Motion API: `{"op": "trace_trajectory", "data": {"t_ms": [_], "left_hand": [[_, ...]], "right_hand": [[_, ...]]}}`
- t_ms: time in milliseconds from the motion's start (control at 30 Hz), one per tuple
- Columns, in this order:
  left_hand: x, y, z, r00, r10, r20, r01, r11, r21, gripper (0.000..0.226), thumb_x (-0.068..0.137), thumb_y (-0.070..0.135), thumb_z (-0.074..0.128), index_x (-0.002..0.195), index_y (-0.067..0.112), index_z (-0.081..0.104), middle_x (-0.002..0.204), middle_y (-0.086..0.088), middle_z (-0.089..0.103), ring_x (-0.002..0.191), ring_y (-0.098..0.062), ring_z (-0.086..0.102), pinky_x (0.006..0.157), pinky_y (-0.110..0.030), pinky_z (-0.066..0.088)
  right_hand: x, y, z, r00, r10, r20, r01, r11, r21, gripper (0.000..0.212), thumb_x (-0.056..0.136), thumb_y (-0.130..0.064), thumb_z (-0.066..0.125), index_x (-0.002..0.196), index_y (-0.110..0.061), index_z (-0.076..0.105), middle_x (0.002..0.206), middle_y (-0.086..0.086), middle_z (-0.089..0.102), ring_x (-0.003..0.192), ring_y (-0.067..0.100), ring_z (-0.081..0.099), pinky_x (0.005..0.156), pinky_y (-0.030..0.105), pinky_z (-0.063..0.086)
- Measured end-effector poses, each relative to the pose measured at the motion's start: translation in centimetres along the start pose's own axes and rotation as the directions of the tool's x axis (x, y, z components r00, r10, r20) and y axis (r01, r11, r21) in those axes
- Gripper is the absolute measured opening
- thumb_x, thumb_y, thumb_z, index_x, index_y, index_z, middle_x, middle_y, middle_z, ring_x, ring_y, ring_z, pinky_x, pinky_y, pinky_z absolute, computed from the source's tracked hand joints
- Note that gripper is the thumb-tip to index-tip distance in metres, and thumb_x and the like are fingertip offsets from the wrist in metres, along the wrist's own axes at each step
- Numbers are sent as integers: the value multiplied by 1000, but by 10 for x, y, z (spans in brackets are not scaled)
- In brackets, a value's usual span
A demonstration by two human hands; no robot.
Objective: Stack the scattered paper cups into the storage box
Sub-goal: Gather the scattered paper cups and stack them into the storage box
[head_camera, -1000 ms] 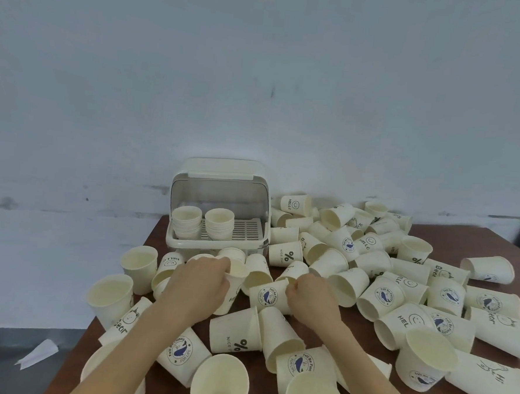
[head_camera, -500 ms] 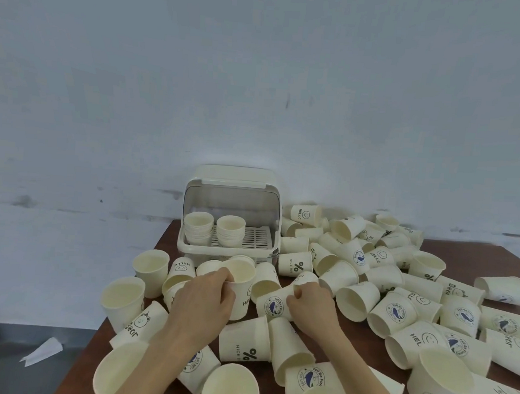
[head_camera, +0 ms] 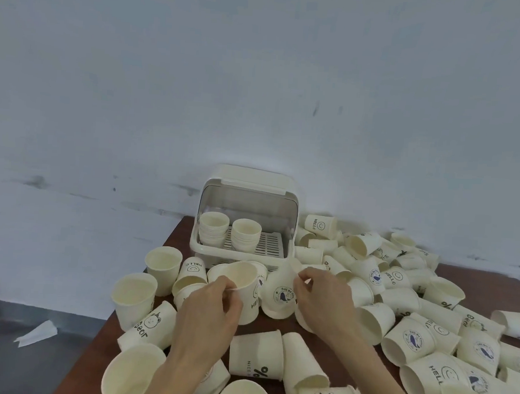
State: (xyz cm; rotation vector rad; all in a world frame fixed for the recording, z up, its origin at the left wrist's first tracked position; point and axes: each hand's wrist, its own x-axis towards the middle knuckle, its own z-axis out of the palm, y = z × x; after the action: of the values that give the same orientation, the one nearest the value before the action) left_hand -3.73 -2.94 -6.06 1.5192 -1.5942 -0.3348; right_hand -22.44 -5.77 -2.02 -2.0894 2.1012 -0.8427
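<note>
Nearest you, at the front edge of the brown surface (head_camera: pixel 96 366), cream paper cups lie tipped over in a loose heap: a percent-sign cup (head_camera: pixel 256 356) lies on its side with its long axis level and its mouth pointing left, and open mouths of others face up at you.

Your left hand (head_camera: pixel 210 312) curls round an upright cup (head_camera: pixel 245 290), thumb and fingers pinching near its rim; its mouth opens upward and tilts slightly toward you, and dark lettering runs down its side. Your right hand (head_camera: pixel 322 301) pinches a whale-logo cup (head_camera: pixel 280 292) that is turned over, mouth down and narrow base up, its long axis close to vertical. The two held cups sit just beside each other above the clutter.

To the left stand a few upright cups, among them a bear-print cup (head_camera: pixel 150 327) leaning on its side. To the right, many more lie scattered toward the wall.

Behind your hands sits the storage box (head_camera: pixel 245 214), lid raised, against the pale wall (head_camera: pixel 260 75). On its slatted tray stand two nested stacks (head_camera: pixel 229 233), mouths up, side by side on the left.

A scrap of paper (head_camera: pixel 35 334) lies on the floor at left.
</note>
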Motion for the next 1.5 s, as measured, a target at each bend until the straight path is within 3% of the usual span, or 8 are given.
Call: {"op": "trace_trajectory", "data": {"t_ms": [167, 300, 533, 600, 800, 967, 1267, 1500], "left_hand": [[8, -1, -7, 999, -3, -49, 3, 1000, -9, 8, 93, 31, 52, 89, 29, 59, 71, 15, 61, 71, -7, 56, 67, -33, 49], [12, -5, -13, 997, -28, -65, 25, 998, -51, 9, 93, 32, 51, 88, 31, 58, 69, 14, 61, 64, -9, 57, 59, -33, 49], [10, -9, -18, 997, -32, -67, 27, 996, -79, 9, 93, 33, 51, 88, 32, 58, 65, 12, 58, 66, -8, 56, 61, -34, 50], [8, -11, -20, 997, -31, -66, 26, 997, -78, 10, 93, 34, 51, 89, 31, 59, 66, 12, 58, 68, -8, 57, 63, -34, 51], [8, -18, -27, 999, -25, -46, 23, 998, -50, 12, 93, 42, 45, 91, 37, 55, 75, 13, 60, 76, -9, 58, 70, -35, 51], [14, -18, -36, 999, -1, -45, 1, 1000, -4, 11, 94, 40, 44, 88, 36, 52, 71, 13, 59, 70, -10, 57, 66, -34, 50], [33, -8, -48, 999, 21, -28, -18, 997, 72, 20, 99, 39, 38, 90, 30, 54, 74, 9, 59, 70, -11, 55, 64, -28, 46], [64, -2, -54, 999, 39, -25, -33, 980, 197, 28, 99, 37, 33, 86, 25, 55, 75, 10, 61, 72, -10, 55, 67, -31, 48]], "right_hand": [[37, -21, 6, 992, -93, -84, 97, 995, 38, 21, 91, -26, 49, 86, -20, 68, 67, -4, 66, 64, 16, 61, 64, 34, 51], [69, -40, 16, 982, -166, -94, 168, 986, 12, 24, 93, -25, 44, 88, -17, 67, 68, -1, 66, 63, 20, 64, 66, 37, 52], [114, -67, 34, 954, -243, -177, 222, 966, -130, 26, 97, -23, 40, 91, -12, 63, 71, 3, 56, 66, 24, 49, 57, 32, 33], [123, -70, 41, 955, -242, -174, 218, 965, -148, 24, 97, -20, 41, 92, -10, 62, 74, 5, 57, 69, 28, 52, 57, 33, 36], [140, -68, 59, 971, -226, -82, 200, 948, -247, 16, 93, -12, 43, 78, -10, 50, 75, 8, 57, 72, 32, 55, 57, 34, 39], [143, -63, 73, 973, -231, 15, 225, 928, -296, 16, 94, -13, 46, 91, -8, 61, 84, 10, 64, 72, 29, 57, 57, 32, 39], [136, -60, 86, 974, -178, 138, 214, 923, -319, 14, 88, -5, 44, 86, -9, 56, 81, 6, 53, 69, 28, 47, 57, 30, 32], [125, -61, 85, 950, -155, 270, 240, 918, -315, 14, 83, 1, 44, 82, -9, 54, 99, 13, 65, 91, 29, 61, 64, 31, 38]]}}
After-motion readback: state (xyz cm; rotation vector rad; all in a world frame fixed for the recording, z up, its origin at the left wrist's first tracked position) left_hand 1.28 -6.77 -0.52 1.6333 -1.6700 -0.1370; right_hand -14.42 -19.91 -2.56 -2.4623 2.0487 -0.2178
